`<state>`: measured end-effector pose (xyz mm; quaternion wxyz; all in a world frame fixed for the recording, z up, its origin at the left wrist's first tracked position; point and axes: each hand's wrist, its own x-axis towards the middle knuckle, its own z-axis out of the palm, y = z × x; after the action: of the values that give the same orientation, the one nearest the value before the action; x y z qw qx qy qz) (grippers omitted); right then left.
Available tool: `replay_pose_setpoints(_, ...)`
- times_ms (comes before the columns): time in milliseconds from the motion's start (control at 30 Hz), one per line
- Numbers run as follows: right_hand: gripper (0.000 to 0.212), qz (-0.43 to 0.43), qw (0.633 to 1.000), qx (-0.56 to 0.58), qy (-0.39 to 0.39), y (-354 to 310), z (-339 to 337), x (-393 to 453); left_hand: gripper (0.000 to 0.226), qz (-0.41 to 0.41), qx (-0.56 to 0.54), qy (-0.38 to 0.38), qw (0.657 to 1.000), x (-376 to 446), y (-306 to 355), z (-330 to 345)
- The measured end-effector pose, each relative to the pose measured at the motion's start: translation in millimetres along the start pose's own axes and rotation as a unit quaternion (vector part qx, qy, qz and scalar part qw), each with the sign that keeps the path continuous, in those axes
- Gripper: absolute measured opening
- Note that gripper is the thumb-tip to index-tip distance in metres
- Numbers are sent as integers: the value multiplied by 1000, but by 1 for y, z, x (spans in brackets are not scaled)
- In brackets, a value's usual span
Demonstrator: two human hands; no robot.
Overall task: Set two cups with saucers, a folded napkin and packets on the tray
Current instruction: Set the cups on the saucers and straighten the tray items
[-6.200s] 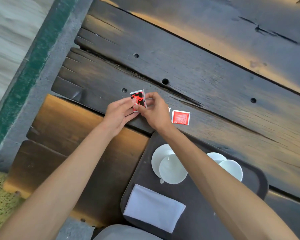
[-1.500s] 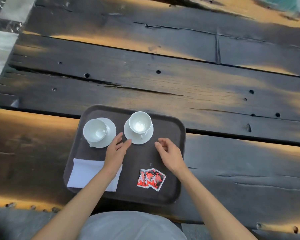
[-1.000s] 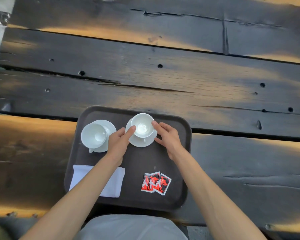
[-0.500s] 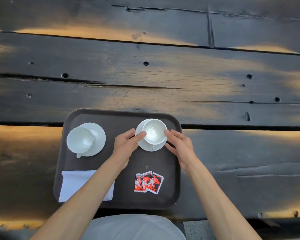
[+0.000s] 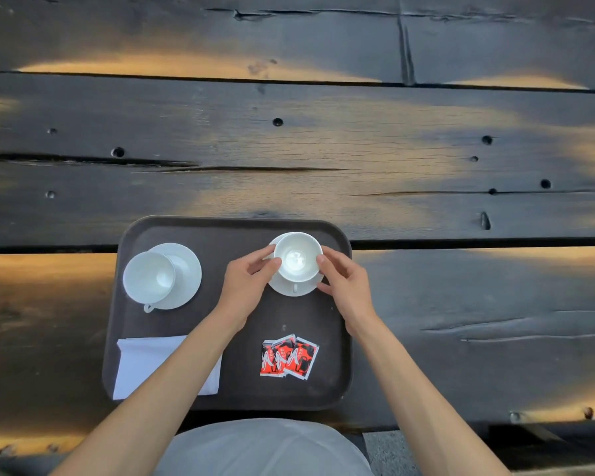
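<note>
Napkin (image 5: 145, 365) at tray's (image 5: 227, 231) 7 o'clock, packets (image 5: 289, 355) at 5; farther, left hand (image 5: 246, 286) and right hand (image 5: 346, 286) pinch cup (image 5: 298, 257) on saucer (image 5: 294, 290) at 1 o'clock. Porcelain: rigid, slick, fragile; best gripped by the saucer rim.

A dark brown tray (image 5: 227, 231) with rounded corners lies flat on the dark planks. At its far left a white cup (image 5: 149, 277) sits off-centre on a white saucer (image 5: 185, 269), handle toward the near side. At the far right a second white cup (image 5: 298, 256) stands upright on its saucer (image 5: 294, 290), empty, handle also facing near. A white folded napkin (image 5: 141, 364) lies flat in the near left corner. Three red, black and white packets (image 5: 289, 356) lie fanned and overlapping in the near right part.
</note>
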<state>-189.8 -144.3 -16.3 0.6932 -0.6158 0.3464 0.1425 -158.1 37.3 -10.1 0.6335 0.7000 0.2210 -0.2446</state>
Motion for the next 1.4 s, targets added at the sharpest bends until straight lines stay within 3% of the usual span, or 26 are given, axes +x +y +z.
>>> replay_pose_setpoints(267, 16, -5, 1000, -16, -14, 7, 1, -7, 29, -2, -25, -8, 1000, -1, -7, 0)
replay_pose_setpoints(367, 23, -19, 997, -72, 33, 20, -6, -5, 27, -15, -21, 20, 999, 1, -15, -3)
replay_pose_setpoints(467, 32, -28, 978, -180, 104, 34, -13, 1, 32, -30, 5, 96, 995, 9, -28, -7)
replay_pose_setpoints(533, 32, -14, 971, -215, 107, 37, -11, 4, 34, -56, 10, 105, 993, 13, -36, -6)
replay_pose_setpoints(667, 17, -9, 972, -208, 113, 39, -4, 10, 25, -69, 7, 126, 990, 16, -46, 2)
replay_pose_setpoints(933, 18, -25, 974, -178, 137, 38, -6, 12, 25, -59, -36, 136, 988, 13, -51, 4)
replay_pose_setpoints(1000, 19, -28, 971, -190, 142, 37, -4, 10, 26, -50, 5, 143, 988, 10, -50, 5)
replay_pose_setpoints(1100, 26, -104, 937, -302, 141, 33, 1, 4, 39, 40, 170, 156, 972, 5, -45, 6)
replay_pose_setpoints(1200, 43, -187, 922, -331, 76, 29, 3, 4, 61, 117, 198, 77, 970, 3, -36, 7)
replay_pose_setpoints(1300, 57, -191, 935, -299, -16, 24, 2, 10, 67, 142, 164, -5, 976, 2, -31, 7)
replay_pose_setpoints(1400, 61, -190, 936, -293, -46, 21, 0, 15, 67, 140, 152, -24, 978, 2, -29, 7)
